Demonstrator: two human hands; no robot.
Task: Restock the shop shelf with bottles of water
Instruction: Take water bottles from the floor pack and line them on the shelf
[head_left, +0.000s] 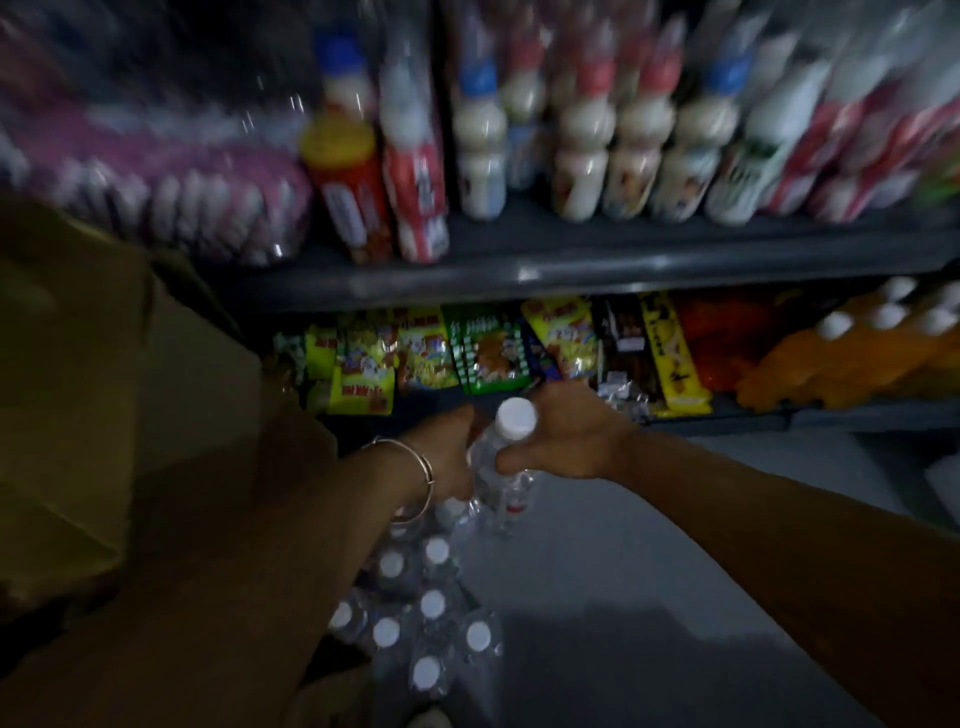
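Dim, underexposed; upper shelf (571, 260) bottles heavily motion-blurred; edges bowed, perhaps wide-angle; floor (649, 545) shadowed.

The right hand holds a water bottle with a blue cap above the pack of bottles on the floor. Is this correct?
Not quite: in the head view the cap is white, not blue. The right hand does hold the water bottle above the pack of bottles on the floor.

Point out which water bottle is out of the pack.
The water bottle held in the right hand; the rest sit capped in the pack below.
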